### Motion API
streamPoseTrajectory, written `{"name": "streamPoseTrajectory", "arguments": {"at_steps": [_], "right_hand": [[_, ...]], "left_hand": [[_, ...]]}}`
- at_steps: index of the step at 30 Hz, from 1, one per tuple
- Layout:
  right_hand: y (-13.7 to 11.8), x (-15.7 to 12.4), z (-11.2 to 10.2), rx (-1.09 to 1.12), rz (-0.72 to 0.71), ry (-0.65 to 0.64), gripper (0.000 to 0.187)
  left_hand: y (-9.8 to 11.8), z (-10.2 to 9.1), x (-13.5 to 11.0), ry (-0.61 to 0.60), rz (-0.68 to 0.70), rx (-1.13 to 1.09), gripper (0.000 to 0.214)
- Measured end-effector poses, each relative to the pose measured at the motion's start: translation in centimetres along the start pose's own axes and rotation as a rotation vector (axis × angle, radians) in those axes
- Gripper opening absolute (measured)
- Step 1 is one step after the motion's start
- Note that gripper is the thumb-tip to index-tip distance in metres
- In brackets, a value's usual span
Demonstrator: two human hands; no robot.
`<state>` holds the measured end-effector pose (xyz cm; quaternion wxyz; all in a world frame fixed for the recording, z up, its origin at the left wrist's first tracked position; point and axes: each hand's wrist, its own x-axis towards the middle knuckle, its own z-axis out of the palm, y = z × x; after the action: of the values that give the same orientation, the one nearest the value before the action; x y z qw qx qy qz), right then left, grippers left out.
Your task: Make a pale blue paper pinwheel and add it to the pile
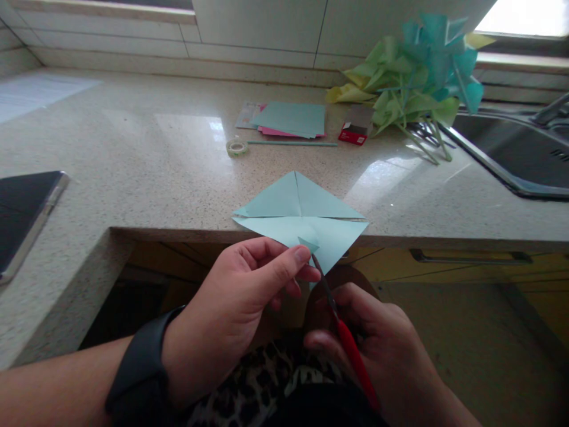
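A light blue-green square of paper [329, 231] lies cornerwise over the counter's front edge, its near part sticking out toward me. Slits run in from its left, right and far corners toward the middle. My left hand [249, 284] pinches the paper's near part between thumb and fingers, where a small piece is turned up by the thumb tip. Red-handled scissors [353, 350] are in the grip of my right hand [377, 338]. Their blades point up and away, with the tips at the paper beside my left fingertips. Whether the blades are apart is hard to see.
Behind lie a stack of coloured paper [291, 118], a roll of tape [237, 147], a thin green stick [293, 143] and a small red box [353, 133]. Paper flowers [413, 77] stand by the sink [520, 148]. A dark tablet-like device [26, 213] rests at left.
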<state>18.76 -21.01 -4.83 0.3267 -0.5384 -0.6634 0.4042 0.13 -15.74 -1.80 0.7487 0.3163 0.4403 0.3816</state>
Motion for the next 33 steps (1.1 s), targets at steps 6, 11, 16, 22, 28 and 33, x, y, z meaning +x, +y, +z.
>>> {"name": "streamPoseTrajectory", "arguments": {"at_steps": [6, 11, 16, 22, 28, 33], "right_hand": [[0.3, -0.2, -0.5, 0.018, 0.074, -0.055, 0.035], [-0.1, -0.3, -2.0, 0.273, 0.124, -0.204, 0.028], [-1.0, -0.1, -2.8, 0.454, 0.177, -0.331, 0.038], [-1.1, 0.3, -2.8, 0.463, 0.21, -0.369, 0.042], [-1.2, 0.6, -2.6, 0.523, 0.219, -0.373, 0.039], [-0.7, 0.3, -2.4, 0.543, 0.2, -0.36, 0.034]], "left_hand": [[0.6, -0.2, 0.3, 0.008, 0.01, 0.07, 0.024], [1.3, -0.6, 0.6, 0.005, 0.033, 0.099, 0.024], [1.4, -0.7, 0.7, -0.059, 0.063, 0.188, 0.026], [1.1, -0.9, 0.7, -0.092, 0.058, 0.22, 0.026], [1.1, -0.8, 0.5, -0.107, 0.066, 0.243, 0.027], [1.3, -0.4, 0.5, -0.122, 0.061, 0.188, 0.023]]}}
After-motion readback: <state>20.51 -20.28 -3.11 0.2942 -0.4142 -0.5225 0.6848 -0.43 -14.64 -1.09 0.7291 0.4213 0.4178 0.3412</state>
